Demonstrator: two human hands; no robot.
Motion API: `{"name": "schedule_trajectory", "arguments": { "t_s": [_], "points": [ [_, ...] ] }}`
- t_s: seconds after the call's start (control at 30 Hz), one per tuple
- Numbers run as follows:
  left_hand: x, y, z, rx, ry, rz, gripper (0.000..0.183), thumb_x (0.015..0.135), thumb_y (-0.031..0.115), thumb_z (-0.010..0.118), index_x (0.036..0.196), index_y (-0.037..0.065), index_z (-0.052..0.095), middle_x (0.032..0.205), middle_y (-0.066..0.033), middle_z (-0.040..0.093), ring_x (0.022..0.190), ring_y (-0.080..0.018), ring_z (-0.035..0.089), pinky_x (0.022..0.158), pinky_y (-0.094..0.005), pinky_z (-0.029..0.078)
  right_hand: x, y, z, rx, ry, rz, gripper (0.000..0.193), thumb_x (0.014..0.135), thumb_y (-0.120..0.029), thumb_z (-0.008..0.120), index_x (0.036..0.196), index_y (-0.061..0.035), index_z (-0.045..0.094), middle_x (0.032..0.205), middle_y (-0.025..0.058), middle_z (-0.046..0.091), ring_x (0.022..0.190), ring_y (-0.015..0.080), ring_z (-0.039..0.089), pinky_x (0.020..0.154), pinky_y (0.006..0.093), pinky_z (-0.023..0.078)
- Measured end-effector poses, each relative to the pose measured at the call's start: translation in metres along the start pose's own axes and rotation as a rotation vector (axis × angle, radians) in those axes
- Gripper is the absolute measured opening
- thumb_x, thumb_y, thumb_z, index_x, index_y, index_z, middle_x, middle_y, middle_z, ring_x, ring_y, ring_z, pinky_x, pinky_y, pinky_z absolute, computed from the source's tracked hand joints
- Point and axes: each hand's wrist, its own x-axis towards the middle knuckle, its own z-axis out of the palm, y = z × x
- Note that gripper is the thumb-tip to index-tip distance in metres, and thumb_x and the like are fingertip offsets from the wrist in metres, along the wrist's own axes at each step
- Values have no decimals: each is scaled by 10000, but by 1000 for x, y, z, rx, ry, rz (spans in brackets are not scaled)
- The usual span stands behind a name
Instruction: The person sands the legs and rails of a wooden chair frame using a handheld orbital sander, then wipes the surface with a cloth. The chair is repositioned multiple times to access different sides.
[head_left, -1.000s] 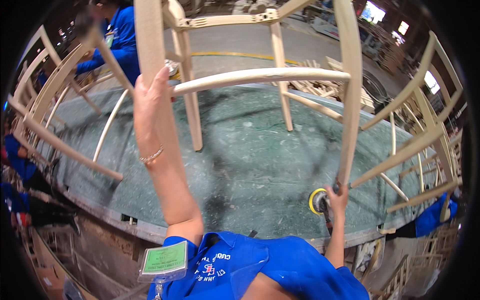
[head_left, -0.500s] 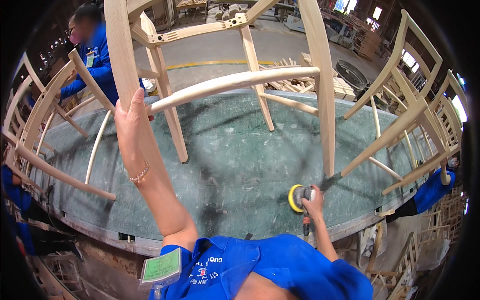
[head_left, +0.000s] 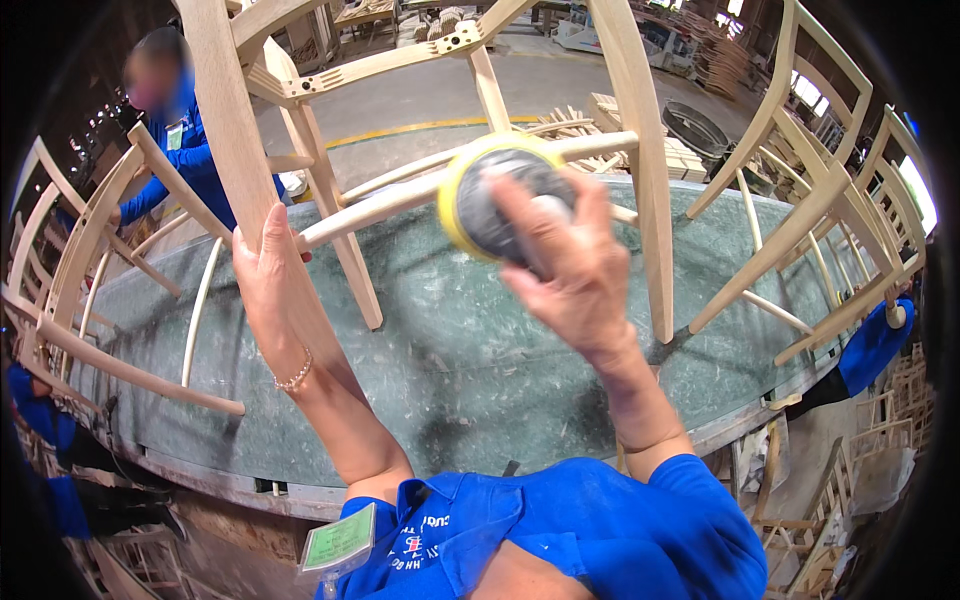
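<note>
Sander [head_left: 478, 208] moved from low beside near right leg [head_left: 650, 225] up to stretcher [head_left: 385, 203]; contact unclear. Right hand [head_left: 575, 270]: grip round sander. Left hand [head_left: 265, 258]: grip round near left leg [head_left: 220, 110]. Chair [head_left: 375, 74] on table [head_left: 430, 350]. Tilted pad [head_left: 451, 208] could gouge stretcher; slack left grip, chair shifts.

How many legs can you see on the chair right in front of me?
4: the near left leg, in your left grip; the near right leg; the far left leg; and the far right leg, partly hidden behind the sander in your right grip.
</note>
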Motion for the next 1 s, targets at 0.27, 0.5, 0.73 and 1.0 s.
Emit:
{"name": "schedule_trajectory", "arguments": {
  "t_s": [0.27,0.5,0.73,1.0],
  "points": [
    [-8,10,3,13,8,-34,521,866,511,655,1058,45,522,732,-25,544,576,-110,562,488,-242,447,-5,-18,20,48,7,-39,801,530,-59,814,1256,-330,612,1196,137,491,973,281,631,726,349,592],
    [-15,9,13,-102,36,-4,492,886,464,653,1096,38,525,762,-32,547,605,-109,549,523,-239,448,-15,-26,57,97,113,-173,653,614,-82,793,1181,-377,661,1136,86,495,933,233,635,705,323,589],
    [-7,6,9,-49,19,-9,439,901,426,650,1072,41,527,759,-31,534,616,-113,537,539,-245,447,-22,-13,76,155,320,-95,554,705,-145,765,1194,-381,651,1154,69,480,876,218,630,665,306,582],
    [6,-2,3,-70,-77,72,455,904,446,638,1041,29,518,749,-47,551,590,-123,570,513,-257,475,-24,-37,71,345,132,-145,667,598,-98,834,1175,-383,661,1194,84,481,1006,254,602,810,343,567]
  ]
}}
